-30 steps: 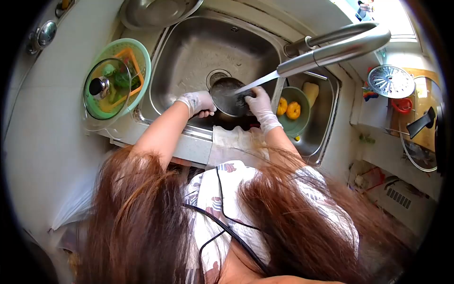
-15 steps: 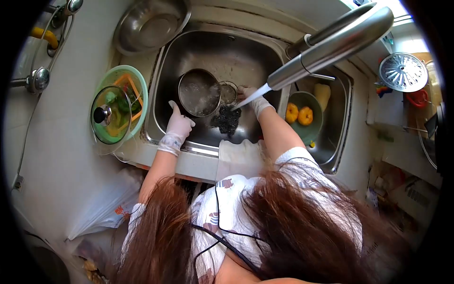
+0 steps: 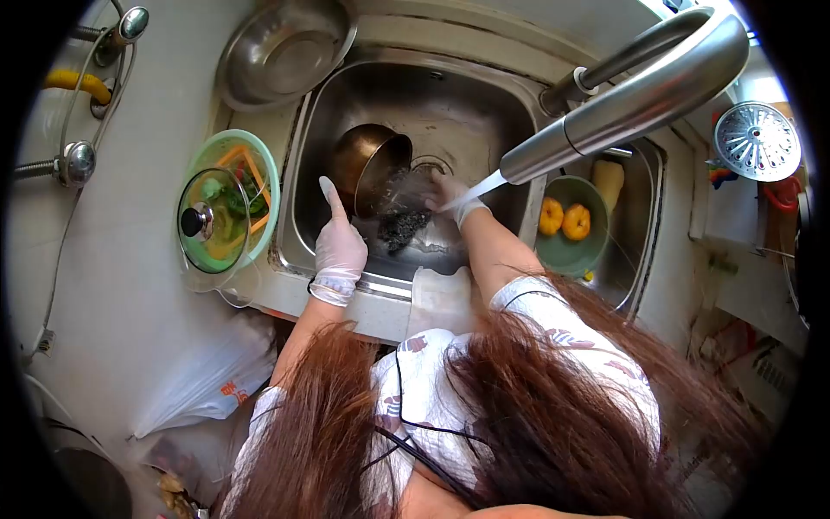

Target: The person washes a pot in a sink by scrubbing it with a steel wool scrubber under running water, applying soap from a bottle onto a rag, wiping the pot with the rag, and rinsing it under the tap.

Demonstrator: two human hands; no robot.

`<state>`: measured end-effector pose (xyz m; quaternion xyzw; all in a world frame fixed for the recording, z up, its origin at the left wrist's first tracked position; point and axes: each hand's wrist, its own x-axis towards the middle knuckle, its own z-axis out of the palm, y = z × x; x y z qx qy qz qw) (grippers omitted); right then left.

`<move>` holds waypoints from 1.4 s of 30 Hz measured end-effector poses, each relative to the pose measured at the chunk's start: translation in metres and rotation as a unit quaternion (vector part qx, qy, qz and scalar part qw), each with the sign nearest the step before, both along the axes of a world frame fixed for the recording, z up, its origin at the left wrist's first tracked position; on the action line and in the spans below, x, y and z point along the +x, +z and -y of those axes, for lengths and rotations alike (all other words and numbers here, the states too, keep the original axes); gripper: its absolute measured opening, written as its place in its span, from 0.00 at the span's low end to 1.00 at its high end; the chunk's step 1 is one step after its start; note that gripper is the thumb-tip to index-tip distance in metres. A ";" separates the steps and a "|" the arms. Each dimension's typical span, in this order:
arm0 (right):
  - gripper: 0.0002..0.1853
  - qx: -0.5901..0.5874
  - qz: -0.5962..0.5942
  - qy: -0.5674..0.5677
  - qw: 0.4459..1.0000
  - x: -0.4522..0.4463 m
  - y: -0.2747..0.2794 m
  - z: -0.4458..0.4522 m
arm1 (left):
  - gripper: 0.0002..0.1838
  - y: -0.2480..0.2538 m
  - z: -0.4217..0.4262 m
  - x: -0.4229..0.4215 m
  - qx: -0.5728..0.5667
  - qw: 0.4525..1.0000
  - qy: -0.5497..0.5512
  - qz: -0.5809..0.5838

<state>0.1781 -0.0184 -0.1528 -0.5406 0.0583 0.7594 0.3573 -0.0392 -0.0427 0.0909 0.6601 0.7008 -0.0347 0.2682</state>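
A metal pot (image 3: 356,164) leans on its side in the sink, its mouth turned to the right, brownish outside. My left hand (image 3: 339,246), in a thin whitish glove, is closed at the pot's near side with one digit stretched up along it; the exact grip is hidden. My right hand (image 3: 456,195), also gloved, is low in the sink beside the round drain (image 3: 430,163); its fingers are smeared by motion and spray. Running water (image 3: 475,190) falls onto that hand. Between pot and hand lies a dark, frizzy clump (image 3: 402,229).
A steel faucet (image 3: 605,108) arches over from the right. Left of the sink stands a green basin (image 3: 270,186) with vegetables and a glass lid (image 3: 212,221). A steel bowl (image 3: 290,60) sits behind. The right-hand sink holds a green bowl (image 3: 562,251) with two orange-yellow fruits (image 3: 564,220).
The pot has tipped from standing upright onto its side, mouth now to the right. My left hand has moved in against it. My right hand remains near the drain, now blurred.
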 end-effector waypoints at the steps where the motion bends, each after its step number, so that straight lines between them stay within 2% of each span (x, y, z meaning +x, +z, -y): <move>1: 0.28 -0.004 -0.002 -0.019 1.000 -0.005 0.010 0.003 | 0.51 0.004 -0.001 0.002 0.001 1.000 -0.003 -0.017; 5: 0.29 0.018 -0.006 -0.034 0.999 -0.010 0.008 0.008 | 0.51 0.010 -0.006 0.008 0.032 0.997 -0.018 -0.062; 8: 0.25 -0.019 0.055 -0.059 0.997 -0.016 0.026 0.012 | 0.52 0.007 -0.005 0.008 0.067 0.993 -0.046 -0.086; 10: 0.28 0.022 0.140 0.002 0.990 -0.022 0.052 0.011 | 0.52 0.009 -0.005 0.010 0.059 0.992 -0.058 -0.100; 11: 0.29 0.070 0.222 0.086 0.969 -0.026 0.068 0.013 | 0.52 0.010 -0.004 0.010 0.070 0.990 -0.064 -0.107; 12: 0.30 0.120 0.332 0.198 0.914 -0.032 0.083 0.017 | 0.52 0.009 -0.002 0.010 0.080 0.988 -0.069 -0.114; 13: 0.32 0.160 0.453 0.327 0.814 -0.041 0.100 0.024 | 0.52 0.007 0.002 0.009 0.088 0.986 -0.074 -0.119; 14: 0.34 0.195 0.527 0.434 0.704 -0.052 0.116 0.031 | 0.51 0.005 0.005 0.009 0.106 0.984 -0.080 -0.118; 15: 0.35 0.231 0.560 0.509 0.612 -0.063 0.129 0.040 | 0.51 0.002 0.007 0.008 0.127 0.981 -0.086 -0.118; 17: 0.34 0.312 0.543 0.616 0.478 -0.081 0.150 0.057 | 0.49 -0.004 0.009 0.007 0.170 0.973 -0.099 -0.119; 18: 0.28 0.336 0.532 0.630 0.455 -0.081 0.142 0.059 | 0.49 -0.006 0.011 0.007 0.193 0.968 -0.105 -0.120; 21: 0.22 0.323 0.534 0.623 0.471 -0.066 0.091 0.063 | 0.47 -0.001 0.018 0.010 0.232 0.959 -0.117 -0.111; 22: 0.18 0.300 0.539 0.604 0.504 -0.059 0.096 0.065 | 0.48 0.002 0.015 0.011 0.242 0.959 -0.117 -0.095; 23: 0.19 0.257 0.543 0.551 0.579 -0.052 0.103 0.064 | 0.49 0.006 0.013 0.013 0.252 0.958 -0.114 -0.078; 25: 0.23 0.165 0.531 0.434 0.709 -0.037 0.122 0.068 | 0.49 0.016 0.013 0.021 0.194 0.976 -0.087 -0.044; 26: 0.23 0.183 0.462 0.299 0.814 -0.027 0.111 0.072 | 0.50 0.020 0.012 0.025 0.176 0.981 -0.072 -0.025; 27: 0.22 0.148 0.314 0.274 0.897 -0.013 0.145 0.075 | 0.50 0.024 0.014 0.029 0.156 0.986 -0.057 -0.006; 28: 0.22 0.121 0.253 0.203 0.938 -0.004 0.158 0.077 | 0.49 0.030 0.011 0.033 0.078 0.996 -0.016 0.027; 29: 0.21 0.093 0.187 0.130 0.969 0.005 0.169 0.081 | 0.49 0.027 0.009 0.035 0.060 0.997 -0.017 0.041; 31: 0.21 0.089 0.132 0.003 0.987 0.020 0.190 0.094 | 0.48 0.007 0.005 0.032 0.022 0.997 -0.018 0.066; 33: 0.20 0.132 0.072 -0.102 0.983 0.034 0.208 0.106 | 0.47 -0.006 0.004 0.034 0.011 0.996 -0.008 0.090; 34: 0.20 0.168 0.078 -0.138 0.973 0.039 0.213 0.108 | 0.47 -0.006 0.004 0.035 0.008 0.995 -0.007 0.096; 36: 0.20 0.229 0.127 -0.172 0.950 0.045 0.227 0.106 | 0.47 -0.007 0.005 0.038 0.004 0.995 -0.007 0.104; 37: 0.20 0.304 0.251 -0.145 0.907 0.045 0.231 0.098 | 0.47 -0.005 0.006 0.041 0.005 0.994 -0.007 0.105; 39: 0.20 0.432 0.482 -0.081 0.758 0.043 0.236 0.074 | 0.48 -0.001 0.008 0.048 0.000 0.994 -0.016 0.109; 40: 0.21 0.499 0.624 -0.031 0.601 0.033 0.251 0.066 | 0.49 0.003 0.010 0.051 -0.007 0.994 -0.022 0.111; 41: 0.22 0.476 0.671 0.107 0.559 0.019 0.266 0.063 | 0.49 0.006 0.010 0.055 -0.012 0.993 -0.030 0.114; 42: 0.21 0.508 0.667 0.154 0.524 0.002 0.287 0.067 | 0.50 -0.004 0.012 0.056 0.033 0.990 -0.039 0.131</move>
